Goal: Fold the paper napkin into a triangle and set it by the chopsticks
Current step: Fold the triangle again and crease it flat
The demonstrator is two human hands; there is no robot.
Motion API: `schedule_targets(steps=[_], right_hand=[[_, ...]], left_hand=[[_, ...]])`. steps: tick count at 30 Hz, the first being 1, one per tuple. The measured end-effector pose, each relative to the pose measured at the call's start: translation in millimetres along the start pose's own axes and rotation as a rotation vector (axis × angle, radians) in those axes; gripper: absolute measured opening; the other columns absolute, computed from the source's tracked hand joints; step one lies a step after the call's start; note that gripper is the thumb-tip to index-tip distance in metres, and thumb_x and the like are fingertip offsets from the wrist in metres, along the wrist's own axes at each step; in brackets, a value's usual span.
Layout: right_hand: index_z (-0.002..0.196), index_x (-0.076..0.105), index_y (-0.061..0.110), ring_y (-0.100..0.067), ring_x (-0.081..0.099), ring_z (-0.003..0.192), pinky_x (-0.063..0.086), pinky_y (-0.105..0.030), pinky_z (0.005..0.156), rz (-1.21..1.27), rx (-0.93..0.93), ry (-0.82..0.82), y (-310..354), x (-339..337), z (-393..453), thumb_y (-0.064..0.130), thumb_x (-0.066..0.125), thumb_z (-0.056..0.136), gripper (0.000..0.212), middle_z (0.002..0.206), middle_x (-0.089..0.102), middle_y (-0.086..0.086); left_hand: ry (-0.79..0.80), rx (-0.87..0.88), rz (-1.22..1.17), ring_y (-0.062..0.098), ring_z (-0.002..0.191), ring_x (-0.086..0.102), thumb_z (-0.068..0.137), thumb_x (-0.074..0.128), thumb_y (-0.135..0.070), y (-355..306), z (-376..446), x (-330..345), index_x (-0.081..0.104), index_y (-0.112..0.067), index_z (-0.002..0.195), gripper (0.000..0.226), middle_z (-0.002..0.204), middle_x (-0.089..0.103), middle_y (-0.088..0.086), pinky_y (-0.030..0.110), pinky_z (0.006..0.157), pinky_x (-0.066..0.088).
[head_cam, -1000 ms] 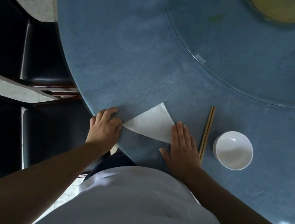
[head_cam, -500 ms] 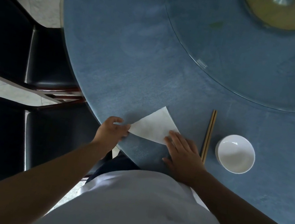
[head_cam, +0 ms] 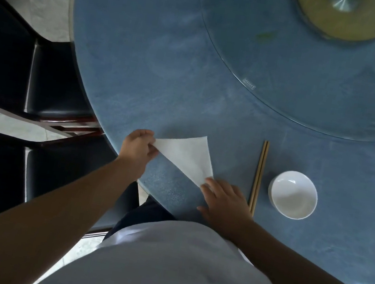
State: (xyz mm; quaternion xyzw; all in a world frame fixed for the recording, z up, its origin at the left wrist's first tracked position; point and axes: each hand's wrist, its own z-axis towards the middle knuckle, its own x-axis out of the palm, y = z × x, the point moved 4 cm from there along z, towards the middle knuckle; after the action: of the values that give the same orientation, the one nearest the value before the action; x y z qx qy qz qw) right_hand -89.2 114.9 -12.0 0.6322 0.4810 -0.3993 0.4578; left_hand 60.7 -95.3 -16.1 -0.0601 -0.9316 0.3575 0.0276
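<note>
A white paper napkin [head_cam: 187, 156], folded into a triangle, lies on the blue round table [head_cam: 143, 72] near its front edge. My left hand [head_cam: 138, 147] pinches the napkin's left corner. My right hand [head_cam: 226, 202] rests on the table with its fingertips on the napkin's near right corner. A pair of wooden chopsticks [head_cam: 259, 176] lies straight, just right of my right hand and apart from the napkin.
A white bowl [head_cam: 293, 194] stands right of the chopsticks. A glass turntable [head_cam: 290, 84] with a yellow-green centre disc [head_cam: 341, 16] covers the table's far right. Dark chairs [head_cam: 49, 84] stand at the left, beside the table edge.
My left hand went from lying flat beside the napkin to pinching its left corner. My right hand slid down to the near right corner. The napkin has turned and shifted slightly.
</note>
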Motion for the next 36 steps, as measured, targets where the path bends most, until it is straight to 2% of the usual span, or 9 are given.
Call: schedule_targets(steps=[5,8,14,16,19,23,27,31,36], right_hand=[[0.092,0.066,0.014,-0.028,0.064,0.088,0.051,-0.037,0.072,0.023,-0.148,0.019,18,-1,5,0.039,0.064,0.070,0.034,0.106,0.066,-0.006],[0.099,0.065,0.012,-0.029,0.060,0.097,0.047,-0.037,0.079,0.073,-0.223,0.109,25,-1,12,0.037,0.061,0.073,0.036,0.114,0.062,-0.008],[0.119,0.056,0.013,-0.028,0.046,0.118,0.040,-0.041,0.095,0.127,-0.335,0.180,35,-10,29,0.037,0.052,0.083,0.043,0.136,0.049,-0.008],[0.122,0.056,0.013,-0.030,0.046,0.120,0.039,-0.042,0.098,0.153,-0.297,0.149,34,-11,36,0.035,0.055,0.084,0.044,0.137,0.050,-0.010],[0.124,0.059,0.010,-0.032,0.049,0.122,0.038,-0.045,0.100,0.221,-0.148,0.083,22,-14,49,0.031,0.062,0.083,0.047,0.135,0.053,-0.014],[0.129,0.054,0.008,-0.034,0.048,0.123,0.038,-0.046,0.097,0.198,0.044,-0.028,-6,-16,63,0.032,0.065,0.080,0.056,0.140,0.049,-0.014],[0.140,0.042,0.008,-0.030,0.037,0.135,0.035,-0.045,0.100,0.090,0.131,-0.070,-29,-16,75,0.043,0.060,0.081,0.071,0.151,0.036,-0.013],[0.143,0.039,0.011,-0.028,0.034,0.138,0.035,-0.046,0.101,-0.005,0.079,-0.023,-42,-11,80,0.049,0.052,0.085,0.071,0.153,0.034,-0.009],[0.145,0.038,0.016,-0.031,0.034,0.137,0.035,-0.048,0.100,-0.067,0.075,-0.013,-50,-8,77,0.051,0.048,0.088,0.068,0.153,0.034,-0.008]], left_hand=[[0.128,0.048,0.080,0.024,0.073,0.057,0.090,0.042,0.006,-29,24,36,0.054,-0.013,0.084,0.024,0.080,0.053,0.010,0.038,0.071,0.052],[0.187,0.130,0.261,0.019,0.062,0.056,0.089,0.043,0.005,-45,39,62,0.053,-0.018,0.077,0.028,0.073,0.052,0.006,0.030,0.059,0.052],[0.259,0.349,0.714,0.019,0.077,0.061,0.086,0.050,-0.010,-73,65,96,0.056,-0.026,0.090,0.018,0.087,0.053,-0.001,0.031,0.057,0.057],[0.248,0.435,0.874,0.023,0.077,0.061,0.085,0.050,-0.013,-79,71,98,0.058,-0.025,0.101,0.021,0.083,0.052,-0.003,0.035,0.064,0.058],[0.191,0.527,0.974,0.025,0.081,0.061,0.085,0.049,-0.013,-84,76,95,0.056,-0.020,0.115,0.032,0.085,0.056,-0.002,0.029,0.061,0.052],[0.158,0.905,1.255,0.034,0.119,0.050,0.085,0.060,-0.016,-64,55,82,0.045,-0.014,0.137,0.054,0.135,0.049,0.014,0.045,0.095,0.044],[0.418,1.182,1.556,0.032,0.138,0.035,0.081,0.063,-0.025,-2,21,66,0.043,-0.007,0.140,0.065,0.150,0.041,0.014,0.049,0.105,0.034],[0.459,1.244,1.653,0.032,0.143,0.031,0.089,0.045,-0.028,33,14,40,0.044,-0.001,0.140,0.058,0.155,0.033,0.017,0.050,0.112,0.031],[0.527,1.139,1.779,0.023,0.150,0.003,0.090,0.033,-0.057,40,19,31,0.016,-0.007,0.152,0.082,0.163,0.007,0.012,0.048,0.120,0.011]])
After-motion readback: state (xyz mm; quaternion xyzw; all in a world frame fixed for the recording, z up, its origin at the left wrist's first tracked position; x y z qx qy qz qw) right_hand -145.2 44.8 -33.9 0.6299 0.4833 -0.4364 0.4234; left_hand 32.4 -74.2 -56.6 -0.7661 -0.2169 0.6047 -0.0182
